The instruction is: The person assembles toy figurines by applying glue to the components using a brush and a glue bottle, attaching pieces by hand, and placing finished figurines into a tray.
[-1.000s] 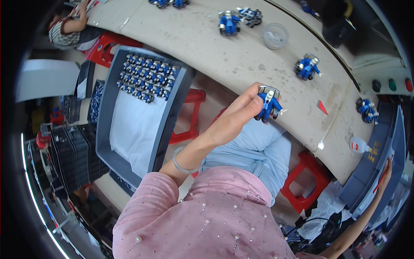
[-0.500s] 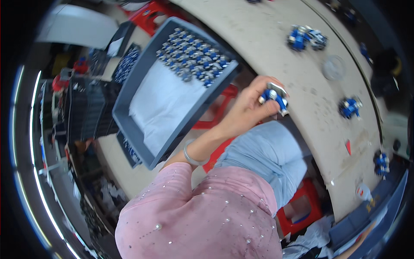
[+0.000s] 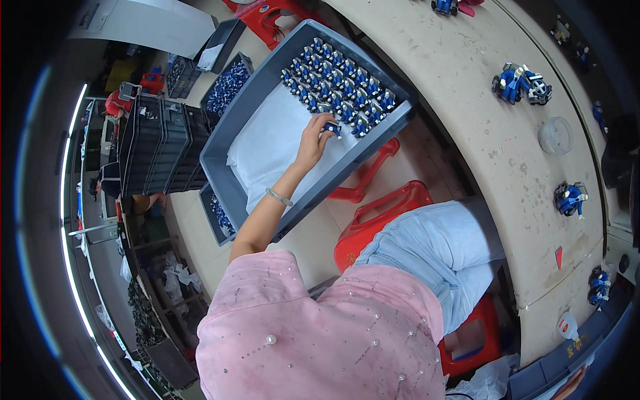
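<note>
Above the white sheet (image 3: 267, 137) of a grey crate (image 3: 230, 183): left hand (image 3: 313, 143) pinching a blue figure (image 3: 333, 129)

Thumb and fingertips are closed on the figure's near side, the gap between them only as wide as the toy. Just beyond the fingertips, and to their right, stand the packed rows of figures (image 3: 337, 80) – blue bodies, pale heads. The held one sits at the near edge of those rows; whether its base touches the sheet cannot be told. Behind the grip, a pale bangle (image 3: 279, 197) circles the wrist.

Below and to the right of the grip, outside the crate, is a red stool (image 3: 383, 213). Well to the right runs the table (image 3: 507, 167), bearing a pair of figures (image 3: 512, 83), a clear cup (image 3: 555, 136), a lone figure (image 3: 570, 199) and a red triangle (image 3: 559, 257). Farthest from the grip, at the lower right, the right hand (image 3: 570, 385) shows only in part – its hold cannot be told.
</note>
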`<state>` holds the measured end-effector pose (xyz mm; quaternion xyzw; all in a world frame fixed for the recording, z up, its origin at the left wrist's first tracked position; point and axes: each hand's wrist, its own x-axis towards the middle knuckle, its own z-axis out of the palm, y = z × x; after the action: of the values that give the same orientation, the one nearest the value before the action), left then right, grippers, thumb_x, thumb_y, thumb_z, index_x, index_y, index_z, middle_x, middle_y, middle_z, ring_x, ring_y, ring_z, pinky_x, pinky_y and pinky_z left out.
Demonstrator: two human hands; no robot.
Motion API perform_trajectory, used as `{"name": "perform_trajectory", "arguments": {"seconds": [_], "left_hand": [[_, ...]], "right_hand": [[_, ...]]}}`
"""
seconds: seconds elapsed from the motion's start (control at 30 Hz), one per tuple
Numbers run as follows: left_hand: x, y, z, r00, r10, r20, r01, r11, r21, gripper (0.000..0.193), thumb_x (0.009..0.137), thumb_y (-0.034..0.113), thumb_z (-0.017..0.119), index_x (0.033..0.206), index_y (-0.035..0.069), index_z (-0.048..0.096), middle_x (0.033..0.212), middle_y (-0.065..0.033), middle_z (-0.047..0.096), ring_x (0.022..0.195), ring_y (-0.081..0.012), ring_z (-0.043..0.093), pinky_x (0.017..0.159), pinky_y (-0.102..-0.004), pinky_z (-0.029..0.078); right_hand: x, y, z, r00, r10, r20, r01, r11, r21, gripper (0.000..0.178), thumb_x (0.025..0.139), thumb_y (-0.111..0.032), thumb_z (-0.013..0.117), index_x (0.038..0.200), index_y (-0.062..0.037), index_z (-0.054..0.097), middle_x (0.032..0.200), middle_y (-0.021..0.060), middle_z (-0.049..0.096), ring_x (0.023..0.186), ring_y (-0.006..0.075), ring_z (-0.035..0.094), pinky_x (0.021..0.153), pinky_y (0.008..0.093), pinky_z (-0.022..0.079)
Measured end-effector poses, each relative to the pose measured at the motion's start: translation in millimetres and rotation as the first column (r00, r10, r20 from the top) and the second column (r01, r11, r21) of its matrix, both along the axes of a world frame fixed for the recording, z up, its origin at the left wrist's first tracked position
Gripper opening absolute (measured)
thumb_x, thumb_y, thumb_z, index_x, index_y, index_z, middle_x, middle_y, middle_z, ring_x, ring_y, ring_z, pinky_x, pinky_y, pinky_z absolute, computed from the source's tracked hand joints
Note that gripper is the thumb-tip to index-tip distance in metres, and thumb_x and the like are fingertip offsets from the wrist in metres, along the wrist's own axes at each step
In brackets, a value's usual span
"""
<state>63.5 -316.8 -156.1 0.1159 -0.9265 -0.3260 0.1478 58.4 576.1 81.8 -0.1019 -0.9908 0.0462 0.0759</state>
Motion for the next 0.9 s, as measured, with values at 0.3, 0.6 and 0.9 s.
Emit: {"name": "perform_trajectory", "arguments": {"seconds": [0.3,0.6,0.9], "left_hand": [[10,0,-8,0.997,0.041,0.061,-0.039,0.998,-0.042,0.030,0.075,-0.002,0.064,0.104,0.006,0.058,0.103,-0.0130,0.050,0.092,-0.0308,0.055,0.080,-0.0376,0.047],[-3,5,-16,0.994,0.083,0.071,-0.061,0.962,-0.265,0.033,0.073,-0.007,0.059,0.101,0.011,0.062,0.100,-0.0100,0.052,0.082,-0.0265,0.059,0.071,-0.0383,0.049],[-6,6,-12,0.977,0.109,0.181,-0.054,0.957,-0.285,0.036,0.072,-0.010,0.056,0.101,0.011,0.061,0.093,-0.0111,0.046,0.077,-0.0273,0.059,0.068,-0.0384,0.050]], "right_hand": [[6,17,-8,0.999,-0.033,-0.021,0.032,0.998,-0.045,0.031,0.096,-0.021,0.051,0.107,0.0069,0.059,0.095,0.0235,0.061,0.082,0.0336,0.056,0.073,0.0415,0.046],[11,54,-16,0.988,0.148,0.032,-0.151,0.979,0.135,0.031,0.096,-0.020,0.050,0.100,0.0095,0.060,0.088,0.0290,0.059,0.075,0.0371,0.054,0.072,0.0449,0.044],[15,56,-12,0.992,0.100,0.077,-0.110,0.984,0.139,0.034,0.094,-0.024,0.053,0.103,0.0082,0.061,0.087,0.0303,0.059,0.073,0.0380,0.054,0.073,0.0451,0.045]]}}
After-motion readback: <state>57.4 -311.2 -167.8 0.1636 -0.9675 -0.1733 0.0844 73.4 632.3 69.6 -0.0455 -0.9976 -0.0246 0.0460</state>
